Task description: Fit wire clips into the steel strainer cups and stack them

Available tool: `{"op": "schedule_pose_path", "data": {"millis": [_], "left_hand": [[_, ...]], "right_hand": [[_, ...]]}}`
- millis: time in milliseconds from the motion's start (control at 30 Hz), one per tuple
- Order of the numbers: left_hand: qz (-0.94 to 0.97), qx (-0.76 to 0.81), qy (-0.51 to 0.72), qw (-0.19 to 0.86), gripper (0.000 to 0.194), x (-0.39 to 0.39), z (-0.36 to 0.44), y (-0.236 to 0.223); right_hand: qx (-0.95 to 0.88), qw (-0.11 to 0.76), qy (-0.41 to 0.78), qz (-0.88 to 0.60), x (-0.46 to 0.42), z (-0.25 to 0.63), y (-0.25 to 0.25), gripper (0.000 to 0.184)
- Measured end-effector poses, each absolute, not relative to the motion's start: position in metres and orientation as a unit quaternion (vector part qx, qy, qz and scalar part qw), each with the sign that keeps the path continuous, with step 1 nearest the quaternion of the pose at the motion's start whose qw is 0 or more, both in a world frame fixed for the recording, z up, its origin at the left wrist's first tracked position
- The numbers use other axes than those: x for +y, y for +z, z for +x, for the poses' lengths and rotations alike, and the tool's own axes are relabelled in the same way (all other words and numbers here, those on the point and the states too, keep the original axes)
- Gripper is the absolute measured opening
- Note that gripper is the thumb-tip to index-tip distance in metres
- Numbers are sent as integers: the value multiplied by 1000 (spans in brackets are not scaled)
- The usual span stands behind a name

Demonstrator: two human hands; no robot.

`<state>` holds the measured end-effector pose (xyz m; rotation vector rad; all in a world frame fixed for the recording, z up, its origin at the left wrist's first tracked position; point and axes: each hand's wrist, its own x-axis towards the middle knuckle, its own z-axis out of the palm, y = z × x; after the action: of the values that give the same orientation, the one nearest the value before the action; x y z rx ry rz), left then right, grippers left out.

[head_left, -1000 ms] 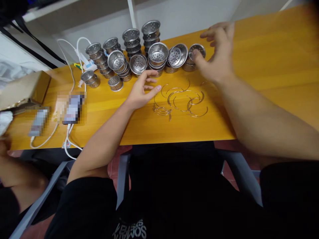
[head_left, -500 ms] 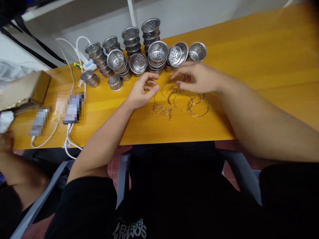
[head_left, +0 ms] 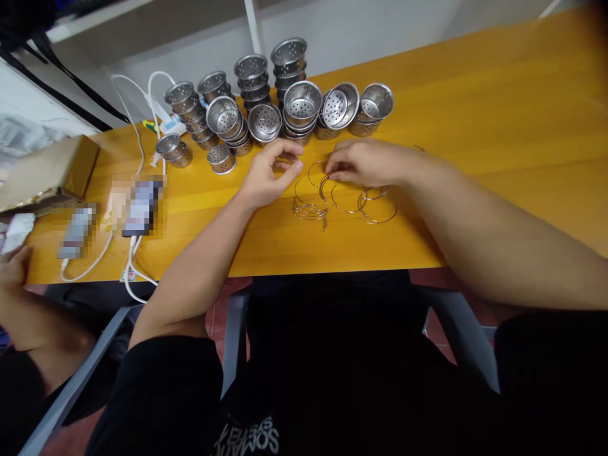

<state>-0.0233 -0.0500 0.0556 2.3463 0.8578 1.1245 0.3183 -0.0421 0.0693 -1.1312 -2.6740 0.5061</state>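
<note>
My left hand (head_left: 272,171) rests on its side on the table, fingers curved with a gap to the thumb and nothing in them. To its right, my right hand (head_left: 363,161) is lowered over thin open metal wire rings (head_left: 349,208), fingertips and thumb pinched together at the upper end of one wire ring (head_left: 322,190). The fingers partly hide that end. A second cluster of wire rings (head_left: 310,212) lies tangled between my forearms. Just beyond my hands stand stacked perforated metal strainer cups (head_left: 303,102), the nearest being close to my left fingertips.
More cup stacks (head_left: 251,69) line the back of the wooden table (head_left: 479,101). At left lie two phones (head_left: 141,208) on white charging cables and a cardboard box (head_left: 47,174). Another person's hand (head_left: 15,267) is at the left table edge.
My right hand has come down and slightly towards me from beside the cups, its fingers closing at the wire rings. My left hand stays put. The other person's hand moved onto the table edge.
</note>
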Motion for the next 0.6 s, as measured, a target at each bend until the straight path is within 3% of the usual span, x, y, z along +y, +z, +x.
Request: {"op": "schedule_pose_path", "data": {"millis": [133, 167, 233, 267, 333, 400, 533, 600], "left_hand": [[757, 241, 606, -30, 53, -14, -73, 91], [702, 233, 669, -71, 64, -1, -94, 97], [617, 299, 717, -128, 89, 21, -141, 101], [598, 362, 702, -140, 81, 30, -163, 100], [555, 504, 645, -148, 44, 40, -198, 93], [486, 640, 587, -100, 35, 42, -213, 86], [424, 750, 507, -9, 78, 32, -198, 83], [423, 764, 486, -2, 96, 30, -195, 81]], "right_hand": [[-898, 78, 166, -401, -48, 314, 78, 24], [-897, 75, 166, -403, -49, 313, 79, 22], [-896, 70, 166, -406, -50, 312, 79, 21], [-895, 70, 166, -408, -50, 312, 79, 20], [-891, 75, 175, -411, -51, 312, 78, 19], [-888, 89, 195, -406, -52, 313, 79, 24], [-889, 148, 237, -362, -57, 312, 82, 51], [-891, 172, 240, -344, -60, 310, 84, 56]]}}
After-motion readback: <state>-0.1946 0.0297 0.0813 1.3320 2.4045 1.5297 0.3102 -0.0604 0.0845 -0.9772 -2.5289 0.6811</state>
